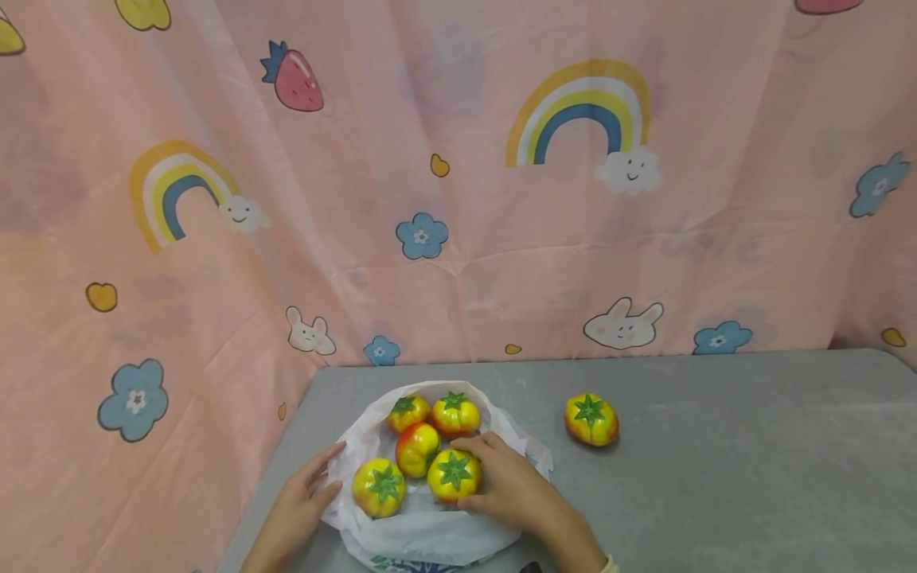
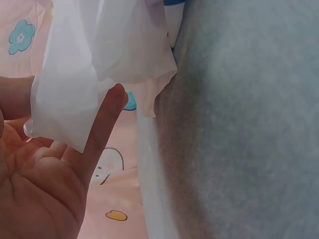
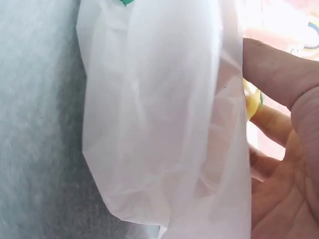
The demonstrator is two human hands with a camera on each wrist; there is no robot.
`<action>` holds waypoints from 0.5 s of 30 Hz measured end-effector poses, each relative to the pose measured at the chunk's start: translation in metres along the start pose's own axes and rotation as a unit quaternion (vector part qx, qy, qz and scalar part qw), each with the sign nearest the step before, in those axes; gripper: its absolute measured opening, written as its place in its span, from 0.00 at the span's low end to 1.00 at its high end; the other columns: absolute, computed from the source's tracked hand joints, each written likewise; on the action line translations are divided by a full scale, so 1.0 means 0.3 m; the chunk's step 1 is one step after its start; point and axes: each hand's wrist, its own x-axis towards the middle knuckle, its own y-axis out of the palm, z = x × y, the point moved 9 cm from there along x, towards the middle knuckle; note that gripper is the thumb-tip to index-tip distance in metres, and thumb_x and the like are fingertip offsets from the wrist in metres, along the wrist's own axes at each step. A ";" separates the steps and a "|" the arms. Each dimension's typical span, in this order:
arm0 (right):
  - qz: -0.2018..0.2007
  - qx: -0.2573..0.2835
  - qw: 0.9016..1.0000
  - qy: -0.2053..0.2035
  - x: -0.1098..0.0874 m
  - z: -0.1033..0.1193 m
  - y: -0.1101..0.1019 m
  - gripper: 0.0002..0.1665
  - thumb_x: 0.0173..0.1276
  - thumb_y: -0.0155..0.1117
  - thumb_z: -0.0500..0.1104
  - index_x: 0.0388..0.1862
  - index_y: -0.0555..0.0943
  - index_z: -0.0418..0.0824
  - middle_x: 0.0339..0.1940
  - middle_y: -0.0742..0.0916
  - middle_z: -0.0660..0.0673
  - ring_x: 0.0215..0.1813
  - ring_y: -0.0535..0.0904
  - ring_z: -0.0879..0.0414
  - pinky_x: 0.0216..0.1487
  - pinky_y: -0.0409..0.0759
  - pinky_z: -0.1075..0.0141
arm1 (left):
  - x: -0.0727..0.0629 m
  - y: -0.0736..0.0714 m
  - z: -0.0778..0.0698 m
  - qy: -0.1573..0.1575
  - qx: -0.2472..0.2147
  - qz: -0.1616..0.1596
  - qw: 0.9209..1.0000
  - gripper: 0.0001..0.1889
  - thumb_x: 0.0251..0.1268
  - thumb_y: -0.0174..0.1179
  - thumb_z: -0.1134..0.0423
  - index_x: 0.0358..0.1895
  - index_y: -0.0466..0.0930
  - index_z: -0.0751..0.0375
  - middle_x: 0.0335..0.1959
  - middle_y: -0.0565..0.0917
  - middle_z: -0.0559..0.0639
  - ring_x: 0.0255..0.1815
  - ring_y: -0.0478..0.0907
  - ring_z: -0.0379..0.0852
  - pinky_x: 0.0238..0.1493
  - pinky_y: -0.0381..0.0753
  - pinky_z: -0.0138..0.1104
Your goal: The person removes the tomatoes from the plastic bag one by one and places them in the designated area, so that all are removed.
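A white plastic bag lies with its mouth spread wide on the grey table. Inside it are several yellow-and-red tomatoes with green star-shaped tops, among them a tomato at front left. My right hand reaches over the bag's right rim and holds the front-right tomato between thumb and fingers. In the right wrist view, the bag wall hides most of that tomato. My left hand touches the left rim, its fingers fairly straight and thumb apart. Bag film partly covers those fingers in the left wrist view.
One more tomato sits on the table to the right of the bag. A pink patterned curtain hangs behind the table and along its left side.
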 end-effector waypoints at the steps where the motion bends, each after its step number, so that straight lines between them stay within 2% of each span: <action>1: 0.001 0.001 1.000 0.001 -0.002 -0.001 0.000 0.41 0.52 0.80 0.50 0.66 0.75 0.50 0.62 0.79 0.45 0.59 0.78 0.49 0.64 0.78 0.42 | 0.000 0.001 0.000 0.002 -0.001 0.000 1.000 0.30 0.68 0.57 0.73 0.73 0.67 0.55 0.76 0.66 0.58 0.75 0.65 0.62 0.69 0.71 0.51; 9: 0.025 0.001 1.000 -0.017 -0.009 0.008 0.000 0.41 0.53 0.79 0.47 0.67 0.74 0.47 0.68 0.79 0.46 0.68 0.75 0.46 0.69 0.73 0.43 | -0.002 0.006 0.004 0.000 -0.012 0.004 1.000 0.30 0.69 0.57 0.72 0.74 0.66 0.55 0.76 0.65 0.59 0.75 0.64 0.62 0.69 0.72 0.50; 15: 0.031 0.013 0.999 0.006 -0.010 -0.005 -0.005 0.41 0.55 0.78 0.46 0.68 0.74 0.46 0.69 0.79 0.44 0.70 0.74 0.44 0.71 0.71 0.41 | -0.005 0.003 0.007 0.002 -0.015 0.003 1.000 0.30 0.69 0.56 0.72 0.74 0.66 0.55 0.76 0.65 0.59 0.75 0.65 0.63 0.69 0.72 0.50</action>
